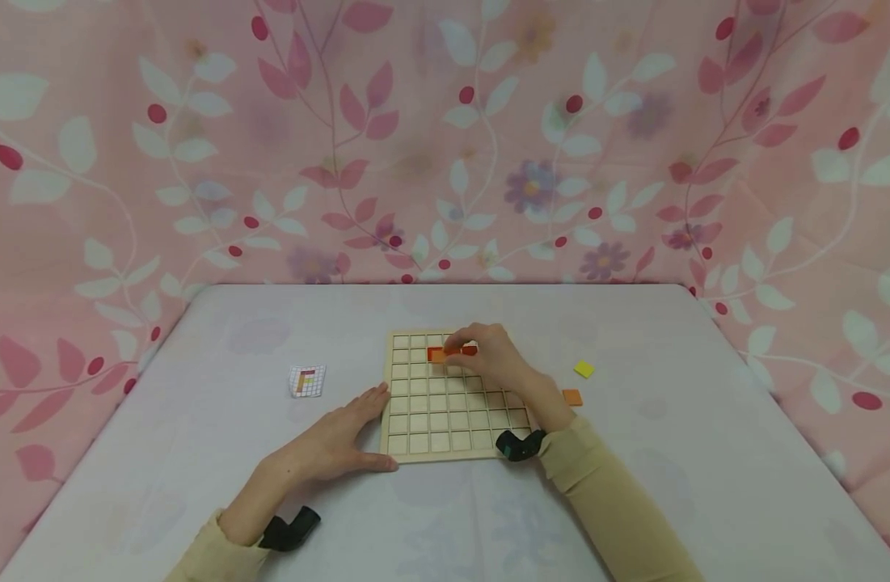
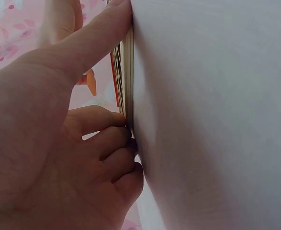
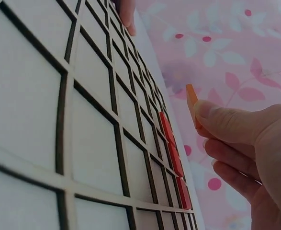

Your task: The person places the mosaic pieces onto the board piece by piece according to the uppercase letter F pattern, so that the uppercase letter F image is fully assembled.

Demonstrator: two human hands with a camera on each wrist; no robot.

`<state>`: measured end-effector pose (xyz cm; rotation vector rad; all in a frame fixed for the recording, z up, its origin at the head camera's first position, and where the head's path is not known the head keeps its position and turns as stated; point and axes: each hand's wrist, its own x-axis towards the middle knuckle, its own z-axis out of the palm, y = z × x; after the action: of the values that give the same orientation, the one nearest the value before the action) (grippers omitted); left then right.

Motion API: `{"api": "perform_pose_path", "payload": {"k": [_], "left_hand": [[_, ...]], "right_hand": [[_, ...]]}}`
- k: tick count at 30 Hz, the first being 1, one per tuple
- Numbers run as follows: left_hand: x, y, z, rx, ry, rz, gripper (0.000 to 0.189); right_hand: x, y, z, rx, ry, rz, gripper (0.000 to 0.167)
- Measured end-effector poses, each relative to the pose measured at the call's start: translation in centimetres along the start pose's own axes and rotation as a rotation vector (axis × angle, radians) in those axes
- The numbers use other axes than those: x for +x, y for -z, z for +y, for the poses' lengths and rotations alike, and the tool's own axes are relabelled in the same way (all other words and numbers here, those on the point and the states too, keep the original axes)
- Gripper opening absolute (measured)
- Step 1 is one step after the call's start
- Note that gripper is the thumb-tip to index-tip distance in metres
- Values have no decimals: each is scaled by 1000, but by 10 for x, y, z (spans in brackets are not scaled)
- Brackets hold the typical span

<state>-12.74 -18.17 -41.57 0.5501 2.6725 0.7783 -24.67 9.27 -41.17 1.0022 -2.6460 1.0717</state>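
A wooden grid board (image 1: 419, 443) lies flat on the table. Red square tiles (image 3: 175, 159) sit in a row of cells near its far side. Just above that row, my right hand (image 1: 491, 356) pinches a thin orange square tile (image 3: 192, 105) between thumb and fingers; the tile is clear of the board. My left hand (image 1: 328, 440) rests against the board's left edge, fingers extended along it, with the thumb at the near left corner. In the head view, the right hand hides part of the red row.
Left of the board lies a small paper (image 1: 308, 381) printed with a coloured grid pattern. To the right are a loose yellow tile (image 1: 584, 369) and another orange tile (image 1: 572, 397), the latter close by the right wrist. A floral cloth (image 1: 445, 145) hangs behind the table.
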Motion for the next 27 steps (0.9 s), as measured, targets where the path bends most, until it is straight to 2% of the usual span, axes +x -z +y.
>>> {"api": "perform_pose_path", "payload": {"k": [6, 14, 27], "left_hand": [[1, 1, 1, -3, 5, -4, 107], [1, -1, -1, 7, 15, -4, 108], [2, -1, -2, 1, 8, -11, 108]], "right_hand": [[0, -7, -1, 17, -16, 6, 17], [-2, -13, 4, -7, -92, -16, 16], [-4, -18, 8, -9, -74, -27, 13]]}}
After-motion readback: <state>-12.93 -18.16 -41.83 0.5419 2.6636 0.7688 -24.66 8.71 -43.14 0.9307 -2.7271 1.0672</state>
